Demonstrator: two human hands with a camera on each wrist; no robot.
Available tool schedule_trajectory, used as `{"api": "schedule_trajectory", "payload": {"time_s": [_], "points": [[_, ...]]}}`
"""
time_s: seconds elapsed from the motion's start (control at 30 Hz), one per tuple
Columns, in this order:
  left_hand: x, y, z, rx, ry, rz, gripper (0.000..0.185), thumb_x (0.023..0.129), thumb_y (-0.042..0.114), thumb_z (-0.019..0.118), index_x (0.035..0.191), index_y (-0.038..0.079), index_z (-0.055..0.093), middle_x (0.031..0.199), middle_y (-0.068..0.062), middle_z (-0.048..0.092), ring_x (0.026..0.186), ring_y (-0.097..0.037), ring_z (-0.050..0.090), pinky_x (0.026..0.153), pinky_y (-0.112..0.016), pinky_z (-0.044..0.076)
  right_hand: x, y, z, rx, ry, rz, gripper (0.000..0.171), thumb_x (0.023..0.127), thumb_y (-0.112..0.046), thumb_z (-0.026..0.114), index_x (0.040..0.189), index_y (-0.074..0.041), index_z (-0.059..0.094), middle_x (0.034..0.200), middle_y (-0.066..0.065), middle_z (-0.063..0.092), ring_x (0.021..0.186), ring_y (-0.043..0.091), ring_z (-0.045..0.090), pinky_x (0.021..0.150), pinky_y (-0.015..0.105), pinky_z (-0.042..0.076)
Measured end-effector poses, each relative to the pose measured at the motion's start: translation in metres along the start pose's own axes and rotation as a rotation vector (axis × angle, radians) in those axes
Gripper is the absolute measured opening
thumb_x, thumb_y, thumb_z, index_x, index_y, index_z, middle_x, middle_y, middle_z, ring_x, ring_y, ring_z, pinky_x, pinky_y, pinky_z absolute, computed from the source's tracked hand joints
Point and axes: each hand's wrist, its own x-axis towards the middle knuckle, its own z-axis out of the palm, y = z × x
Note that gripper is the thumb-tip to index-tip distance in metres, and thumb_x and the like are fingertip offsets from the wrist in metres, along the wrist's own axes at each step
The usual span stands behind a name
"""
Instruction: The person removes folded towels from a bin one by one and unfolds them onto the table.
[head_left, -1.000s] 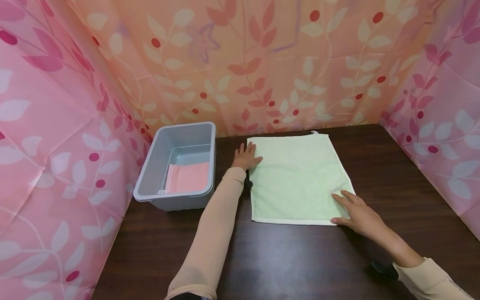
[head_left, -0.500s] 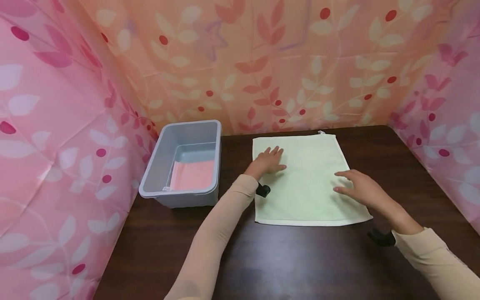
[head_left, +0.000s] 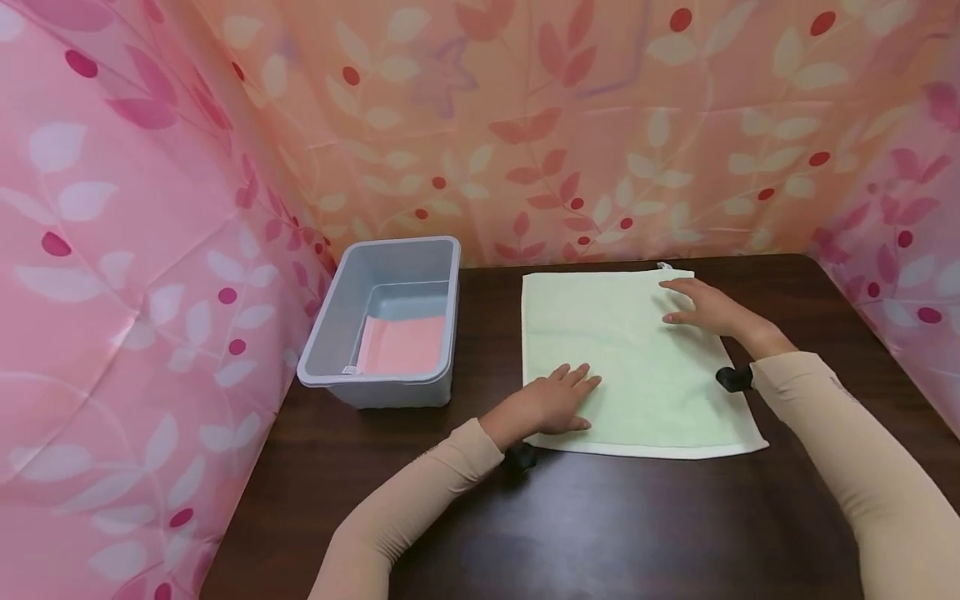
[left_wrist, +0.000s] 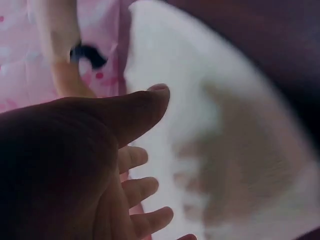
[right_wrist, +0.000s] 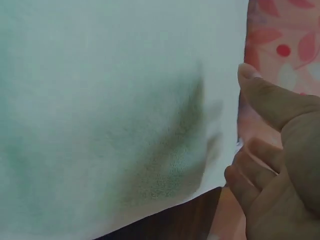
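Note:
A pale green towel (head_left: 622, 358) with a white border lies spread flat on the dark wooden table (head_left: 600, 533). Over its near left part is my left hand (head_left: 558, 402), fingers straight and spread, holding nothing. My right hand (head_left: 708, 308) hovers by the towel's far right corner, fingers extended and thumb apart. In the left wrist view the left hand (left_wrist: 115, 150) casts a shadow on the towel (left_wrist: 165, 60). In the right wrist view the right hand (right_wrist: 280, 150) is beside the towel's edge, also with a shadow below it.
At the left of the table stands a grey plastic bin (head_left: 378, 382) with a folded pink towel (head_left: 405, 346) inside. Floral curtains (head_left: 480, 150) hang behind the table and at both sides. A small white tag (head_left: 664, 266) shows at the green towel's far edge.
My left hand has gone from the towel's far left edge to its near left part. My right hand has left the near right corner and moved to the far right one.

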Motion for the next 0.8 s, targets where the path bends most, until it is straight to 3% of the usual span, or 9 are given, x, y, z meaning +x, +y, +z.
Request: {"api": "schedule_trajectory", "payload": {"time_s": [0.27,0.5,0.8], "points": [[-0.009,0.005,0.035,0.046,0.069,0.012,0.077,0.097,0.053,0.053,0.16,0.033,0.014,0.169,0.002,0.01,0.156,-0.027,0.016,0.119,-0.045,0.035,0.02,0.017,0.001,-0.033,-0.087,0.086,0.096,0.084,-0.046,0.076,0.154,-0.002,0.028,0.158,0.034,0.02,0.145,0.054,0.017,0.114,0.073,0.018],[-0.016,-0.003,0.038,0.048,0.083,0.007,0.075,0.096,0.054,0.054,0.159,0.035,0.018,0.169,0.002,0.011,0.156,-0.028,0.016,0.119,-0.049,0.034,0.026,0.008,0.002,-0.049,-0.124,0.095,0.096,0.085,-0.047,0.074,0.153,0.001,0.028,0.157,0.039,0.014,0.144,0.057,0.014,0.113,0.074,0.016],[-0.037,-0.025,0.041,-0.004,0.074,-0.01,0.076,0.094,0.05,0.06,0.158,0.033,0.024,0.169,0.001,0.015,0.156,-0.029,0.017,0.118,-0.051,0.034,0.042,-0.023,0.015,-0.057,-0.179,0.091,0.095,0.087,-0.048,0.071,0.155,0.0,0.024,0.158,0.038,0.009,0.146,0.057,0.009,0.114,0.075,0.013]]}}
